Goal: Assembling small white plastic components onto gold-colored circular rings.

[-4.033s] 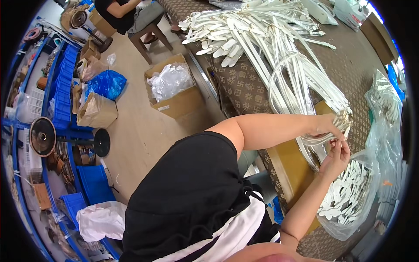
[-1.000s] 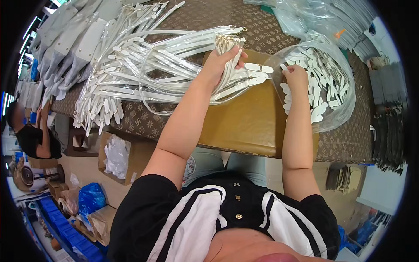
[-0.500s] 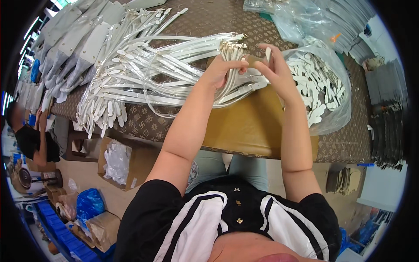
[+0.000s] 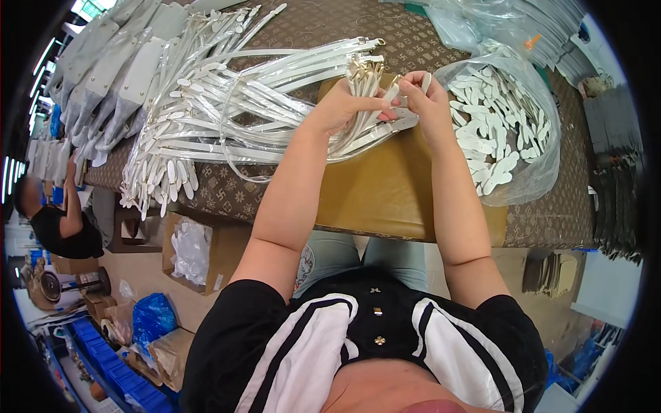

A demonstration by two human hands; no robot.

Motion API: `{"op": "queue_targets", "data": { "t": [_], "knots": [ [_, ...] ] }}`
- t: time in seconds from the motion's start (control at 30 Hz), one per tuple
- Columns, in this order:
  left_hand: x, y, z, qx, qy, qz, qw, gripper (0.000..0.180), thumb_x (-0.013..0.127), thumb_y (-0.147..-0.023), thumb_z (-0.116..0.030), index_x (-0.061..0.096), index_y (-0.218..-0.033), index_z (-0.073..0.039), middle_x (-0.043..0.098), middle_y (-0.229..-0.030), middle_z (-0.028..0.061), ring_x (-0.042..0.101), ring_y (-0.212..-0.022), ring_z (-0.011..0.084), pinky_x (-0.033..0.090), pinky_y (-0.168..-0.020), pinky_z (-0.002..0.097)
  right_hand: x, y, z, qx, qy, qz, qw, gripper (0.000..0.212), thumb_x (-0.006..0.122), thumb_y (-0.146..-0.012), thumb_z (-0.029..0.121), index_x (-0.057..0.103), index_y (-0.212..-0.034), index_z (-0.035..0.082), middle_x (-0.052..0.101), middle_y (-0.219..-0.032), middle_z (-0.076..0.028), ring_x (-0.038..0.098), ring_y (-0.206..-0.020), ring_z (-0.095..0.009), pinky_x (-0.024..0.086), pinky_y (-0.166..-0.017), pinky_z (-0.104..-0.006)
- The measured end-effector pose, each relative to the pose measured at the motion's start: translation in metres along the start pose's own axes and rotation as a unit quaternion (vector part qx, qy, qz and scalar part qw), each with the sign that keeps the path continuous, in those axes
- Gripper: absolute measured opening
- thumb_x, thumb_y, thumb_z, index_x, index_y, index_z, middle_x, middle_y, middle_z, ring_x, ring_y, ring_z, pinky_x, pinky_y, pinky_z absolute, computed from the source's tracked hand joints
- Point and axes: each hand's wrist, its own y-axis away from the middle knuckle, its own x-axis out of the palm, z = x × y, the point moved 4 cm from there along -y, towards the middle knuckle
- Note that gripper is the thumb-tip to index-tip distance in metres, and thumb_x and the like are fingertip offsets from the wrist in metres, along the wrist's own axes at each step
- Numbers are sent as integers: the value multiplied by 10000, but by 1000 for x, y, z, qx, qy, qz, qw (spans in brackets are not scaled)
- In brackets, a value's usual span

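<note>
My left hand [image 4: 351, 107] is closed around a bundle of white straps [image 4: 363, 77] with gold-coloured metal ends pointing up and away. Close by on its right, my right hand [image 4: 428, 103] pinches a small white tab [image 4: 426, 83] with a rounded end. The right fingertips are at the strap ends beside the left thumb; whether they touch a strap's metal end I cannot tell. Many more white straps [image 4: 261, 124], some wrapped in clear film, lie across the table to the left. A clear plastic bag [image 4: 547, 162] full of loose white tabs [image 4: 502, 124] lies open on the right.
Under my hands is a tan mat [image 4: 372, 196] on a patterned brown tablecloth [image 4: 551, 224]. Stacked grey-white bag pieces [image 4: 103, 76] stand far left. A cardboard box [image 4: 224, 251] with plastic sits below the table. Another person [image 4: 62, 220] works at the left.
My right hand has closed in from spread fingers and come up to the strap ends beside my left hand. The left hand still grips its bundle, and the whole view has shifted slightly.
</note>
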Motion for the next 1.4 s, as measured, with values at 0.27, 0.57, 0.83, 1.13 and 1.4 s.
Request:
{"op": "queue_targets", "data": {
  "t": [0.27, 0.57, 0.83, 1.13, 1.4],
  "knots": [
    [-11, -5, 6, 56, -35, -5, 998, 260, 686, -718, 23, 574, -951, 52, 625, -852, 105, 641, -744, 205, 533, -680, 314, 22, 8, 6, 42, 93, 4, 995, 131, 604, -859, 156, 573, -833, 32, 529, -652, 23, 448, -551, -45, 380, -558, -169],
    [-19, -1, -7, 84, -38, -54, 994, 262, 735, -713, -60, 604, -928, 13, 621, -824, 66, 607, -755, 160, 500, -666, 295, 20, 9, -5, 18, 180, 41, 983, 146, 612, -867, 208, 596, -815, 73, 512, -671, 54, 412, -562, -41, 331, -520, -178],
    [-24, -1, -5, 113, -60, -131, 983, 251, 723, -751, -133, 611, -915, 21, 622, -825, 84, 598, -750, 150, 486, -664, 294, 38, 20, -8, 4, 237, 107, 966, 161, 624, -855, 211, 606, -879, 52, 484, -680, 57, 433, -645, -37, 346, -574, -199],
    [-30, -4, -6, 13, 186, -109, 976, 271, 578, -876, -204, 546, -1013, 28, 603, -981, 142, 588, -815, 197, 510, -684, 295, 14, 16, 4, 83, 110, 78, 987, 345, 511, -894, 174, 501, -1210, 36, 484, -781, 23, 422, -682, -77, 354, -611, -223],
    [-32, -10, 0, 72, 157, -40, 984, 341, 609, -863, -269, 552, -1027, 25, 623, -982, 161, 571, -680, 158, 469, -594, 257, 2, 8, 16, 168, -235, 177, 941, 489, 402, -891, 99, 314, -1356, -27, 484, -899, -38, 403, -691, -114, 357, -616, -230]
  ]
}}
